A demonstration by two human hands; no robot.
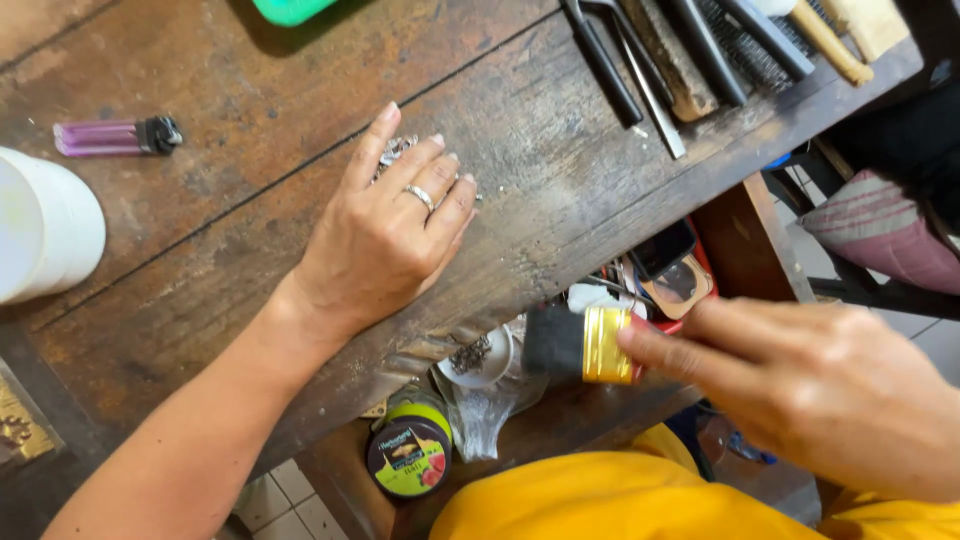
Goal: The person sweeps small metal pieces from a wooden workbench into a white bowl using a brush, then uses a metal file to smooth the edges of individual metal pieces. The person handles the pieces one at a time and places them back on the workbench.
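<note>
My left hand (385, 235) lies palm down on the worn wooden table (250, 230), a ring on one finger. Its fingers are spread over a small heap of silvery metal bits (396, 152), which peek out above the fingertips. My right hand (810, 385) is below the table's edge at the right. Its fingers grip a small brush-like tool with a black head and a gold band (585, 345). The tool hovers over an open drawer (560, 400) under the table.
A purple lighter (115, 137) and a white cup (45, 225) sit at the left. Pliers, files and a wire brush (700, 50) lie at the top right. The drawer holds a round tin (408, 458), a small white dish (478, 360) and clutter. A cushioned stool (880, 230) stands at the right.
</note>
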